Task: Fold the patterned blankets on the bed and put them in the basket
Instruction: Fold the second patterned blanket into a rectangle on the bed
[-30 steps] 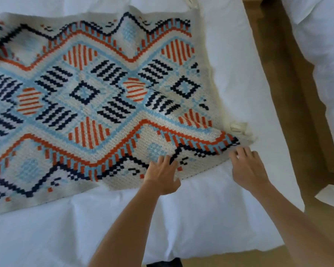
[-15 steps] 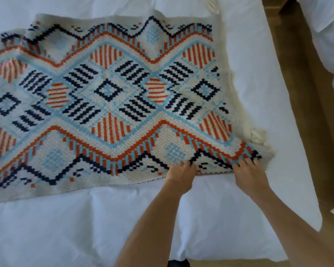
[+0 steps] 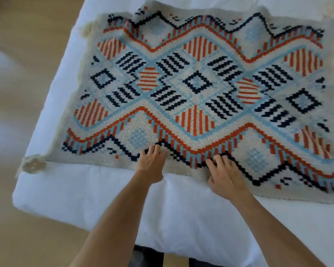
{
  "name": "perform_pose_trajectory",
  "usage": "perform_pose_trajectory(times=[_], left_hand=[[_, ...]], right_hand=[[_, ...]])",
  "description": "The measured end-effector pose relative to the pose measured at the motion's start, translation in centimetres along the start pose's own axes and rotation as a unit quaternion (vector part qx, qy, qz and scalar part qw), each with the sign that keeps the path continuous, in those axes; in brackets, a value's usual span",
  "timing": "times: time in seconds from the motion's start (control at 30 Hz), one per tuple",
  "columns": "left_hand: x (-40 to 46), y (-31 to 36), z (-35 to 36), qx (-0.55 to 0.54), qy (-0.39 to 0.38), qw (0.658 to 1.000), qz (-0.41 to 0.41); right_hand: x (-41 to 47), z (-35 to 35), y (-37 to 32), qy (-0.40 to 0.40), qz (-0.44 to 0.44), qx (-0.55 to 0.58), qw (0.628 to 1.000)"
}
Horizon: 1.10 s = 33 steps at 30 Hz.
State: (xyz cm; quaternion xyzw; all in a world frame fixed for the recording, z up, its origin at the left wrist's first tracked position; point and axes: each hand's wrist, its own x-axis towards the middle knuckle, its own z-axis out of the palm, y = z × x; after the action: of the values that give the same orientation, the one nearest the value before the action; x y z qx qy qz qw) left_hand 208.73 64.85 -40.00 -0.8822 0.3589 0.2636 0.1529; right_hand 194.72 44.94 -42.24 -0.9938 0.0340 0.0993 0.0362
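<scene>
A light wooden floor (image 3: 37, 54) shows on the left side and along the bottom, blurry and smooth. On it stands a bed (image 3: 104, 199) with a soft white cover that puffs up and has small creases near its front edge.

A knitted blanket (image 3: 197, 83) lies spread out flat on the bed. It reaches from near the bed's left edge out past the right side of the view. The wool looks bumpy, made of tiny square stitches. The ground color is cream. Orange and dark blue zigzag lines run across the top and the bottom. In the middle sit diamond shapes: some have orange stripes, some have dark blue stripes, and some are light blue with dark blue frames. The cream edge is fuzzy and a bit wavy. A round cream tassel (image 3: 33, 165) hangs at the near left corner and lies on the white cover.

Two bare arms reach in from the bottom. The left hand (image 3: 151, 164) rests on the near edge of the blanket, palm down, fingers bent a little and touching the wool. The right hand (image 3: 225, 174) lies just beside it, fingers spread, fingertips pressing into the wool and bunching it slightly. Neither hand is wrapped around the cloth.
</scene>
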Motion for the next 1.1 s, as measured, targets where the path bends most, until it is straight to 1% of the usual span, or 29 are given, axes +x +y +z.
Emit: perform_pose_trajectory(times=[0.13,0.2,0.3,0.47,0.57,0.67,0.7,0.73,0.8,0.87,0.9,0.97,1.1], left_hand=[[-1.6,-8.1,2.8,0.017,0.010,0.999,-0.028],[-2.3,-11.7,4.0,0.017,0.018,0.999,-0.041],[-3.3,-16.3,5.7,0.034,0.033,0.997,-0.056],[-4.9,-23.6,8.4,0.050,0.052,0.990,-0.118],[-5.5,-27.5,9.9,0.029,0.066,0.988,-0.136],[-6.5,-30.3,10.9,0.031,0.088,0.987,-0.127],[-6.8,-30.7,10.6,0.033,0.081,0.988,-0.128],[-7.1,-30.8,10.1,0.039,0.055,0.989,-0.134],[-7.5,-30.3,8.5,0.043,-0.041,0.987,-0.150],[-6.9,-29.1,7.5,0.076,-0.110,0.977,-0.164],[-6.4,-28.1,6.9,0.063,-0.136,0.974,-0.170],[-5.0,-25.7,5.4,0.047,-0.138,0.976,-0.165],[-1.3,-18.5,2.0,0.033,-0.074,0.991,-0.102]], right_hand=[[3.4,0.8,-7.3,-0.026,-0.030,0.001,0.999],[5.0,1.2,-10.4,-0.023,-0.033,-0.009,0.999],[7.6,1.6,-14.2,0.007,-0.028,-0.025,0.999],[12.2,1.6,-19.9,0.056,-0.074,-0.064,0.994],[13.8,1.8,-22.7,0.051,-0.090,-0.050,0.993],[13.7,1.4,-24.5,0.055,-0.114,-0.007,0.992],[13.4,1.0,-24.9,0.058,-0.130,0.001,0.990],[13.0,0.8,-25.1,0.052,-0.144,0.004,0.988],[12.3,0.3,-25.2,0.018,-0.156,0.007,0.988],[11.7,-0.3,-24.5,-0.018,-0.164,0.010,0.986],[11.4,-0.8,-23.8,-0.033,-0.161,0.015,0.986],[10.9,-1.9,-21.5,-0.044,-0.134,0.021,0.990],[8.7,-3.5,-13.4,-0.028,-0.059,-0.030,0.997]])
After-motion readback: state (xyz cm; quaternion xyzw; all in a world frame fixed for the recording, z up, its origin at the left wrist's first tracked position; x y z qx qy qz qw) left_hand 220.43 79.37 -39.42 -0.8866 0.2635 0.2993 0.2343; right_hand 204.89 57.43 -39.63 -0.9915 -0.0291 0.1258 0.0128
